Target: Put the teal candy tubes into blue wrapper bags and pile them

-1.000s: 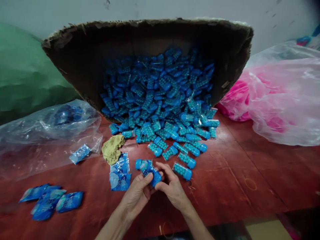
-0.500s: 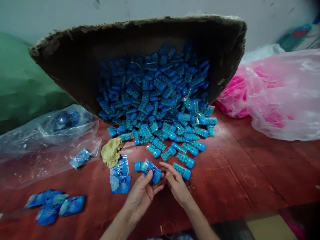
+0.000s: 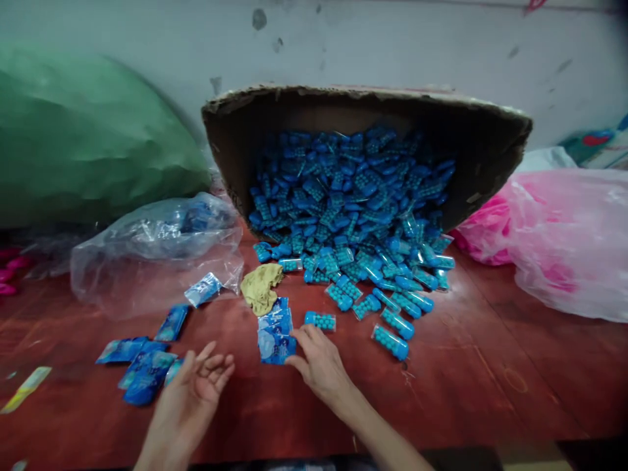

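My left hand (image 3: 196, 386) is palm up with nothing in it, its fingers loosely curled and apart. It is beside a small pile of blue wrapped bottles (image 3: 147, 373), and one of them lies partly behind its thumb. A further blue packet (image 3: 173, 322) is just above that pile. My right hand (image 3: 321, 366) reaches to the stack of flat blue printed sleeves (image 3: 277, 348), thumb and fingers apart at its right edge. Close to its fingertips lies a clear bottle of blue beads with a blue cap (image 3: 321, 320).
A tipped cardboard box (image 3: 363, 95) spills many capped bead bottles (image 3: 343, 203) onto the red table (image 3: 471, 373). A yellow cloth lump (image 3: 261, 288) sits above the sleeves. Clear plastic bags (image 3: 157, 252) lie left, a pink-filled bag (image 3: 564, 242) right, a green sack (image 3: 93, 137) behind.
The wrapped bottle has left my left hand, which moved left toward the pile and opened. My right hand moved left to the sleeves. The view has shifted left and up.
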Demonstrator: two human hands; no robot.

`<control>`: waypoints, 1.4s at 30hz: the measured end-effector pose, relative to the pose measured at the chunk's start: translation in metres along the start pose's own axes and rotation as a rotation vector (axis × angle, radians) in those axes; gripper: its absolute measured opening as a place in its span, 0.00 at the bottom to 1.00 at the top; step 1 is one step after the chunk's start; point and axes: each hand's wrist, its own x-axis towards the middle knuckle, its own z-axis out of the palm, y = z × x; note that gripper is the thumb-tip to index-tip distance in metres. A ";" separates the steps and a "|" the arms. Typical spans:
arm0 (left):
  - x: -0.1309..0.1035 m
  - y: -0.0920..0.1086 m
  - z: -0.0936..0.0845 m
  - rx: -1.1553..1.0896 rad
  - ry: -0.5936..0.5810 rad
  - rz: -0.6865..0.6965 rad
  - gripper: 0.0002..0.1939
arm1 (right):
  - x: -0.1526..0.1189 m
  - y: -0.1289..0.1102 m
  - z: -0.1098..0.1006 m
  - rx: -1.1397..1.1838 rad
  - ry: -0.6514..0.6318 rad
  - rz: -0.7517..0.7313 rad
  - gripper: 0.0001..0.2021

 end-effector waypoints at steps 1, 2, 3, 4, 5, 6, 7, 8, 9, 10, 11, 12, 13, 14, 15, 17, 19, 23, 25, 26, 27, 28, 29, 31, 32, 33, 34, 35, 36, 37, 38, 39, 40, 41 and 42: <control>0.000 -0.008 -0.001 0.032 -0.067 -0.006 0.08 | 0.004 -0.003 0.005 -0.068 -0.011 0.001 0.16; 0.001 -0.016 0.000 0.068 -0.135 0.012 0.08 | 0.009 -0.006 0.008 -0.120 -0.012 0.003 0.17; 0.003 -0.023 0.003 0.108 -0.180 0.062 0.08 | 0.014 -0.007 0.010 -0.157 -0.007 0.003 0.18; 0.006 -0.028 0.006 0.158 -0.196 0.150 0.09 | 0.020 -0.009 0.010 -0.182 0.005 -0.001 0.18; 0.012 -0.031 0.011 0.226 -0.191 0.275 0.11 | 0.029 -0.011 0.010 -0.201 0.022 -0.009 0.19; 0.020 -0.031 0.016 0.308 -0.173 0.420 0.13 | 0.039 -0.013 0.009 -0.221 0.041 -0.020 0.20; 0.030 -0.029 0.022 0.407 -0.161 0.573 0.14 | 0.051 -0.015 0.009 -0.247 0.061 -0.031 0.21; 0.042 -0.025 0.029 0.514 -0.172 0.712 0.15 | 0.064 -0.017 0.009 -0.277 0.079 -0.042 0.22; 0.055 -0.021 0.036 0.605 -0.197 0.814 0.16 | 0.078 -0.019 0.010 -0.311 0.085 -0.052 0.24; 0.067 -0.016 0.045 0.677 -0.239 0.884 0.18 | 0.093 -0.021 0.012 -0.349 0.081 -0.065 0.25; 0.079 -0.011 0.054 0.731 -0.278 0.935 0.19 | 0.107 -0.022 0.016 -0.385 0.068 -0.076 0.27; 0.090 -0.008 0.062 0.779 -0.301 0.974 0.20 | 0.119 -0.021 0.020 -0.418 0.046 -0.086 0.27; 0.100 -0.006 0.070 0.805 -0.323 0.984 0.20 | 0.129 -0.020 0.026 -0.441 0.022 -0.101 0.25; 0.108 -0.006 0.077 0.829 -0.347 0.989 0.20 | 0.136 -0.018 0.031 -0.451 0.009 -0.112 0.22; 0.114 -0.008 0.083 0.853 -0.373 0.993 0.19 | 0.140 -0.014 0.035 -0.456 -0.001 -0.120 0.19; 0.120 -0.016 0.088 0.898 -0.431 0.997 0.19 | 0.142 -0.007 0.041 -0.451 -0.005 -0.130 0.16; 0.120 -0.025 0.086 0.940 -0.478 1.004 0.21 | 0.136 0.000 0.043 -0.442 0.000 -0.135 0.16; 0.112 -0.038 0.077 0.989 -0.533 1.001 0.25 | 0.118 0.007 0.038 -0.417 0.013 -0.142 0.14; 0.107 -0.044 0.076 1.001 -0.549 1.000 0.25 | 0.111 0.009 0.035 -0.402 0.022 -0.139 0.14; 0.105 -0.048 0.078 1.005 -0.557 0.999 0.26 | 0.108 0.011 0.034 -0.395 0.027 -0.136 0.14; 0.102 -0.052 0.080 1.008 -0.565 0.998 0.26 | 0.106 0.013 0.033 -0.387 0.034 -0.130 0.14; 0.100 -0.056 0.083 1.010 -0.572 0.997 0.26 | 0.104 0.015 0.031 -0.381 0.040 -0.125 0.14; 0.098 -0.060 0.086 1.011 -0.579 0.996 0.26 | 0.102 0.017 0.028 -0.376 0.045 -0.119 0.14; 0.093 -0.067 0.091 1.010 -0.591 0.993 0.27 | 0.099 0.019 0.022 -0.368 0.049 -0.112 0.15; 0.092 -0.069 0.093 1.008 -0.597 0.990 0.27 | 0.097 0.020 0.018 -0.367 0.049 -0.108 0.15; 0.091 -0.069 0.093 1.006 -0.603 0.987 0.27 | 0.093 0.018 0.014 -0.369 0.050 -0.103 0.14; 0.091 -0.069 0.093 1.003 -0.611 0.984 0.27 | 0.087 0.016 0.010 -0.373 0.055 -0.095 0.14; 0.092 -0.067 0.092 1.000 -0.621 0.982 0.26 | 0.080 0.013 0.008 -0.381 0.068 -0.080 0.14; 0.093 -0.065 0.090 0.999 -0.631 0.982 0.26 | 0.069 0.008 0.007 -0.391 0.080 -0.062 0.14; 0.095 -0.062 0.089 1.003 -0.642 0.984 0.24 | 0.057 0.003 0.009 -0.401 0.095 -0.039 0.15; 0.096 -0.060 0.088 0.998 -0.646 0.983 0.23 | 0.044 -0.001 0.012 -0.416 0.111 -0.004 0.15; 0.097 -0.058 0.088 0.985 -0.637 0.978 0.21 | 0.030 -0.006 0.017 -0.417 0.092 0.012 0.15; 0.097 -0.056 0.088 0.964 -0.620 0.968 0.20 | 0.016 -0.009 0.022 -0.414 0.086 0.035 0.14; 0.096 -0.055 0.088 0.937 -0.593 0.955 0.19 | 0.004 -0.011 0.028 -0.414 0.081 0.049 0.13; 0.093 -0.055 0.088 0.908 -0.558 0.939 0.18 | -0.006 -0.011 0.034 -0.414 0.096 0.073 0.10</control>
